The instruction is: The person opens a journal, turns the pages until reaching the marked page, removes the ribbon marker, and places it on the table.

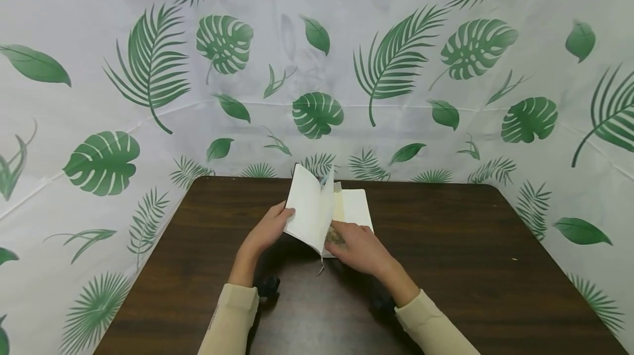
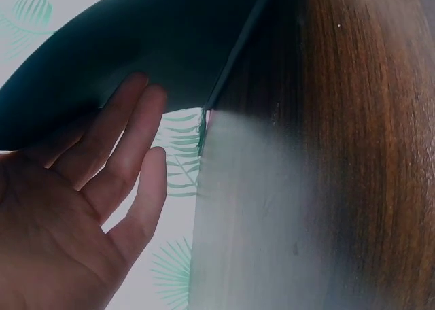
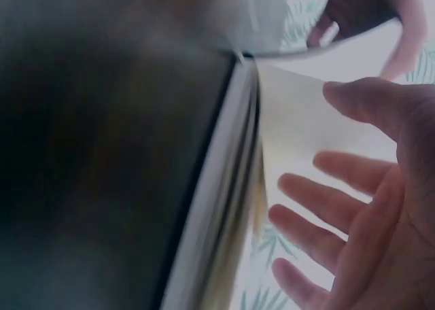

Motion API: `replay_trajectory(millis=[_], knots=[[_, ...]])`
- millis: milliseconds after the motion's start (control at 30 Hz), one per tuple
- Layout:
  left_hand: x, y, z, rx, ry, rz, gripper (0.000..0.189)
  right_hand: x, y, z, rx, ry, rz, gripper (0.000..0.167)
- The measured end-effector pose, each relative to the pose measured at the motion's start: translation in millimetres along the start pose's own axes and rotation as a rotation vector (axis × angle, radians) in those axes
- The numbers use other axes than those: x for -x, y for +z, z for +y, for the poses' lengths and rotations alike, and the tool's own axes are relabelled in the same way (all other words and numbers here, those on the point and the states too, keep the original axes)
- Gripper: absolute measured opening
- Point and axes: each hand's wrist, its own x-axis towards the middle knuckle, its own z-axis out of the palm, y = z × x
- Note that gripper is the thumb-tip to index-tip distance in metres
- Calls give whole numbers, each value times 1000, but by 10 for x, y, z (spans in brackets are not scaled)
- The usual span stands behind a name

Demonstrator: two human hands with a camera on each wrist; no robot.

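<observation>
A notebook with a dark cover [image 2: 170,45] and white pages [image 1: 304,201] stands open over the table. My left hand [image 1: 267,228] holds its raised left side, thumb on the page and fingers against the outside of the cover. A single leaf [image 1: 327,201] stands up near the middle. My right hand [image 1: 359,247] is at the lower part of that leaf, its fingers [image 3: 319,194] spread and its thumb at the paper. Behind the leaf, a pale yellow strip [image 1: 339,206] and a brownish patterned piece [image 1: 335,235] show against the right page [image 1: 356,206]. A thin ribbon [image 1: 321,268] hangs from the spine.
The notebook is over the far middle of a dark wood table [image 1: 446,267]. A white cloth [image 1: 386,140] with green leaf prints hangs right behind the table's far edge. Dark wrist gear [image 1: 269,287] sits by the left cuff.
</observation>
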Motion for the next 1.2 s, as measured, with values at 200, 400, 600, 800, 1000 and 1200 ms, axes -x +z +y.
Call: replay_trajectory(millis=[200,400,600,800,1000,1200], knots=[[2,14,12,7,13,5,56,23,136,-84,12,-59,-56,66],[4,13,41,8,-5,-4,65,30,187,-109,28,-66,-70,67],[-10,3,11,-1,11,-6,59,31,200,-110,34,-67,-73,67],[-17,-26,-2,-9,37,16,54,15,198,-116,41,-64,-77,67],[-6,-60,27,-42,70,75,39,-26,146,-101,26,-66,-50,63],[-12,-51,63,-55,80,80,33,-90,45,-27,-85,-12,60,54]])
